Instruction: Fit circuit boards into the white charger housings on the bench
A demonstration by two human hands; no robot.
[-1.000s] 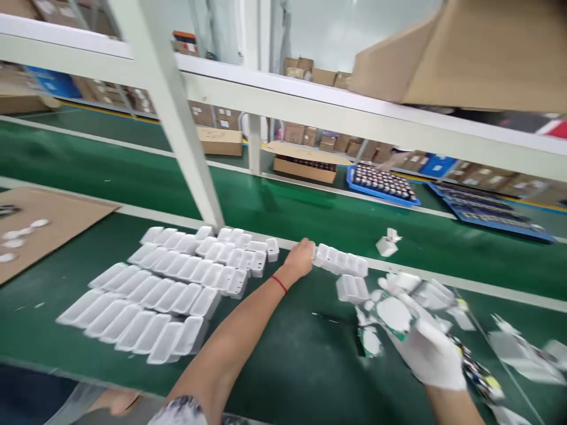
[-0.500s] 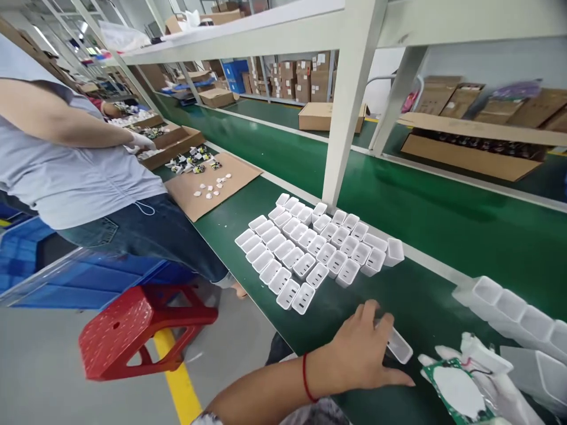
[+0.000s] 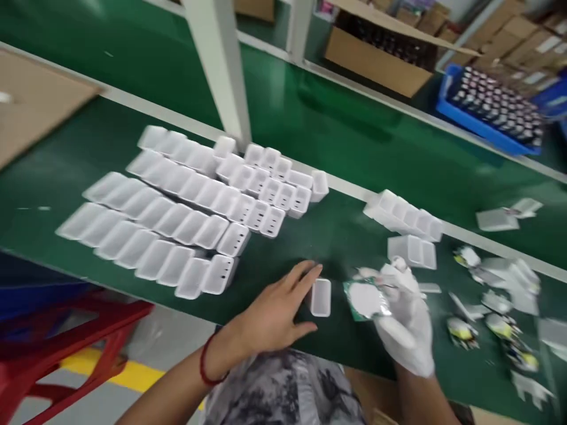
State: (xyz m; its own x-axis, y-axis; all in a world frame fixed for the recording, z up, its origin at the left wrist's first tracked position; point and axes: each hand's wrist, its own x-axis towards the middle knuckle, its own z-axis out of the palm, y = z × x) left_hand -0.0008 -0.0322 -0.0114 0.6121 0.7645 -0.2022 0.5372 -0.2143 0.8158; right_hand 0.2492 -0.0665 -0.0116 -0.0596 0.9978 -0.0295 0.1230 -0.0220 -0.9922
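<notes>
My left hand (image 3: 279, 310) is bare, with a red cord at the wrist. Its thumb stands apart from the fingers, beside a small white plastic box (image 3: 321, 298); the fingertips are at the box's far end, and whether they touch it I cannot tell. In a white glove, my right hand (image 3: 407, 327) grips a green circuit board (image 3: 367, 300) with a white oval on its face and white parts behind. To the left stand rows of similar open white boxes (image 3: 177, 221), several with dark slots in the bottom.
More white boxes (image 3: 411, 252) stand beyond my right hand. Loose assemblies with yellow parts (image 3: 463, 332) lie at the right. A pale post (image 3: 219, 65) rises behind the rows. A blue tray (image 3: 487, 133) of small bottle-like items sits at the far right, near a carton (image 3: 376, 62). A red stool (image 3: 101, 348) is below left.
My view has swung right and down, bringing the right side of the bench into sight. My left hand stays by the single box; my right hand still holds the circuit board.
</notes>
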